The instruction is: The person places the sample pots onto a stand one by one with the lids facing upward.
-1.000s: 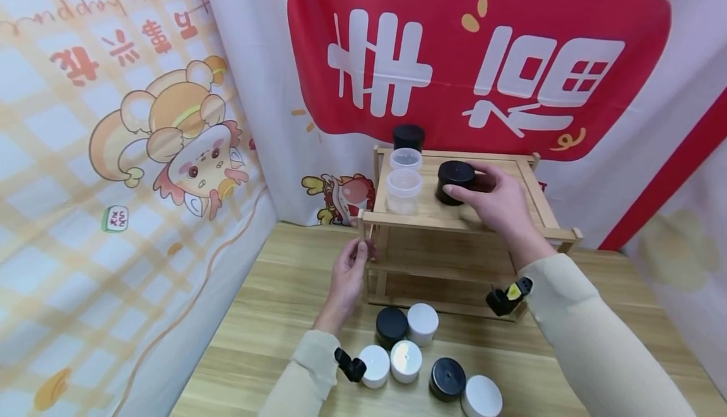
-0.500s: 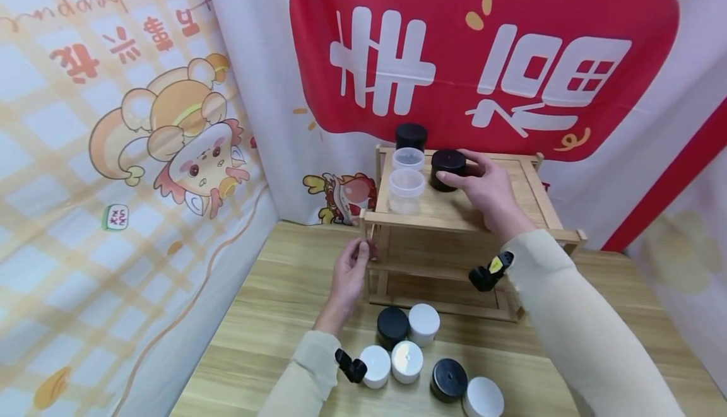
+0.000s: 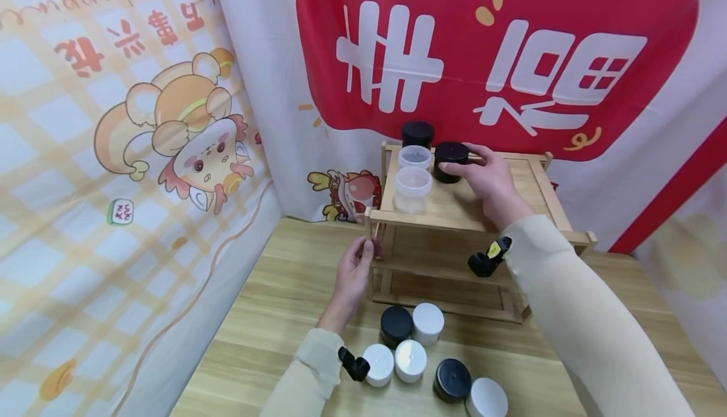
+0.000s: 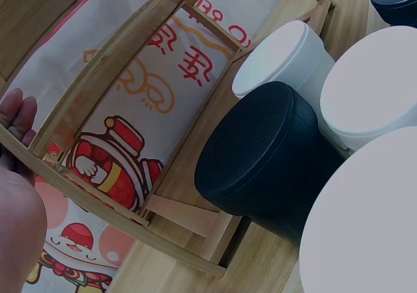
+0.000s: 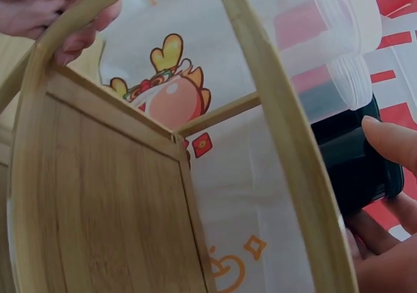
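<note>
My right hand (image 3: 490,180) grips a black lidded jar (image 3: 451,163) between thumb and fingers, on the top board of a wooden shelf rack (image 3: 483,199). Left of that jar stand two clear plastic jars (image 3: 413,191) in a row, with another black jar (image 3: 417,133) behind them. In the right wrist view the gripped black jar (image 5: 355,163) lies right beside a clear jar (image 5: 335,88). My left hand (image 3: 353,272) holds the rack's front left post, its fingers curled round the wood; the left wrist view shows this hand (image 4: 19,195) at the frame's edge.
On the wooden floor before the rack stand several jars: a black jar (image 3: 396,325), a white jar (image 3: 428,322), another black jar (image 3: 452,380) and a white jar (image 3: 487,398) at the right. Printed curtains (image 3: 272,89) hang behind and to the left.
My right hand has moved the black jar back and to the left across the top board, toward the clear jars. The left hand keeps its place on the post.
</note>
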The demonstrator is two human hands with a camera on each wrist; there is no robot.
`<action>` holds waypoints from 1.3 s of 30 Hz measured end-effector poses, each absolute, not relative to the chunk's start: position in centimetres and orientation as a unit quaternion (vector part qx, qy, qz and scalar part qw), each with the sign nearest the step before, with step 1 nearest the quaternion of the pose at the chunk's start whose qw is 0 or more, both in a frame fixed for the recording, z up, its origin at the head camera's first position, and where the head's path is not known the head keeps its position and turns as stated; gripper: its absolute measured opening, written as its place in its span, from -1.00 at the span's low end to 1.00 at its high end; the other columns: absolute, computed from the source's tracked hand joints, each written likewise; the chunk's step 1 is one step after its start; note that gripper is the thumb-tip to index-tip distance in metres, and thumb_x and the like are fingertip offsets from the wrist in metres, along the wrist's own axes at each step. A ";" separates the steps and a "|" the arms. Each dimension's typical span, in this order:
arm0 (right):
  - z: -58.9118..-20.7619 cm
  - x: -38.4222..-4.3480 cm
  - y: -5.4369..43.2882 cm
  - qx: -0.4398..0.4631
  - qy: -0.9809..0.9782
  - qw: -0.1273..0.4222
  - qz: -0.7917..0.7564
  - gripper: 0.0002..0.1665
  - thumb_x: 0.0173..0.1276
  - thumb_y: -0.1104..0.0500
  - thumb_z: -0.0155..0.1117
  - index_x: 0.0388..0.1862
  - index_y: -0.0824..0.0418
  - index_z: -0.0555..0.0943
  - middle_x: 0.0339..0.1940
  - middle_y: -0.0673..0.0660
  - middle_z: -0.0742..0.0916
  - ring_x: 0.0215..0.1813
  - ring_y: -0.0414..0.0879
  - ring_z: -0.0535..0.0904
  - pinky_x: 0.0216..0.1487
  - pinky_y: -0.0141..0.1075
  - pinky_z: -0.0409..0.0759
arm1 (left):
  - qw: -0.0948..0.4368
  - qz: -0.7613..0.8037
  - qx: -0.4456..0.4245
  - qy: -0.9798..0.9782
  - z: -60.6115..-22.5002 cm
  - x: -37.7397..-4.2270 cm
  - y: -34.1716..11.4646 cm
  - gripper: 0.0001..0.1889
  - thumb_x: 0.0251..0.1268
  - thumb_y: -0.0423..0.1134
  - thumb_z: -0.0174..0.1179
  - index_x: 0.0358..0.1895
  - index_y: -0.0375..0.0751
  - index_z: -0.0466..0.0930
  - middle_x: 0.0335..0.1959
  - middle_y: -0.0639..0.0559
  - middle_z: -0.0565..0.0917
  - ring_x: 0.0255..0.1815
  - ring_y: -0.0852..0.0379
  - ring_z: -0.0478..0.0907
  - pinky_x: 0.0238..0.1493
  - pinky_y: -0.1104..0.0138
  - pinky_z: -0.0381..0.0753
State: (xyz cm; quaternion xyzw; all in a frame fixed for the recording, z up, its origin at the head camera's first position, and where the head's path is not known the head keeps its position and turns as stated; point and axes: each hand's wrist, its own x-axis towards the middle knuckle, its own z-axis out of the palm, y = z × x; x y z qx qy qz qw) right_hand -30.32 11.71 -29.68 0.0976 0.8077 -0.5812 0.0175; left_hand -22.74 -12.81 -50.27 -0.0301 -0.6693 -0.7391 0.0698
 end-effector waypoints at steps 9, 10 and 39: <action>-29.4 -31.3 11.7 0.119 0.784 0.031 -0.608 0.02 0.34 -0.08 0.60 0.70 -0.24 0.32 0.77 0.12 0.29 0.72 0.13 0.18 0.72 0.12 0.23 | 0.072 -0.740 -0.027 -0.669 -50.1 -22.8 -12.6 -0.43 0.71 0.09 0.05 0.37 -0.36 0.54 0.16 -0.32 0.72 0.16 0.11 0.69 0.52 0.06 0.55; -29.4 -31.5 11.8 0.120 0.782 0.031 -0.610 0.01 0.34 -0.08 0.60 0.70 -0.25 0.32 0.78 0.11 0.29 0.72 0.13 0.17 0.72 0.11 0.22 | 0.071 -0.739 -0.028 -0.669 -50.1 -22.9 -12.6 -0.43 0.71 0.09 0.05 0.37 -0.36 0.54 0.16 -0.32 0.72 0.16 0.10 0.69 0.53 0.05 0.54; -30.0 -33.3 11.2 0.121 0.793 0.009 -0.597 0.02 0.44 -0.12 0.52 0.76 -0.18 0.22 0.75 0.15 0.33 0.69 0.13 0.23 0.70 -0.01 0.31 | 0.046 -0.739 -0.020 -0.672 -49.9 -22.7 -12.9 -0.54 0.71 0.15 0.03 0.31 -0.08 0.61 0.25 -0.35 0.67 0.23 0.05 0.67 0.59 -0.02 0.46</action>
